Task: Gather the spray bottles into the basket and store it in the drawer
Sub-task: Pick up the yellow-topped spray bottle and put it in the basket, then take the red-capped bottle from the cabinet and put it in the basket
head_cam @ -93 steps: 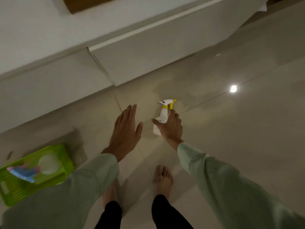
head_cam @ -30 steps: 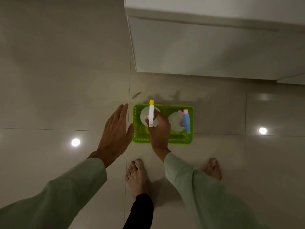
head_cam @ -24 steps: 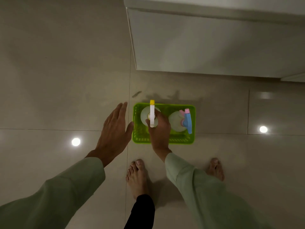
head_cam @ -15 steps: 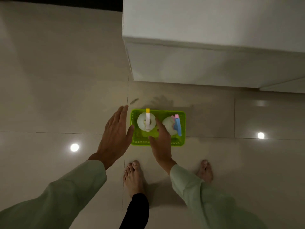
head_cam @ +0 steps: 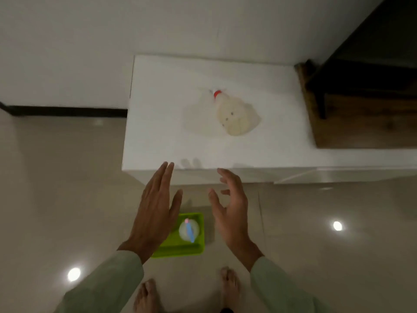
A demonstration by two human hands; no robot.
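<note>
A green basket [head_cam: 191, 250] sits on the floor between my hands and my feet. In it stands a white spray bottle with a blue and pink head [head_cam: 189, 230]; my left hand [head_cam: 155, 211] covers the basket's left part, so the yellow-headed bottle is hidden. A third spray bottle with a red collar [head_cam: 234, 115] stands on top of the white cabinet [head_cam: 162, 123], blurred. My right hand [head_cam: 230, 208] hovers to the right of the basket, empty, fingers spread and slightly curled. My left hand is flat and open too. Both hands are in front of the cabinet's front edge.
The white cabinet's front face [head_cam: 248, 176] shows a drawer seam at the right. A dark wooden piece of furniture [head_cam: 361, 86] stands at the back right. Glossy tiles with light reflections [head_cam: 337, 225] lie all around. My bare feet [head_cam: 229, 283] are at the bottom.
My right hand set the yellow-headed bottle into the basket and let go. My view has risen to the cabinet top, and both empty hands have lifted away from the basket.
</note>
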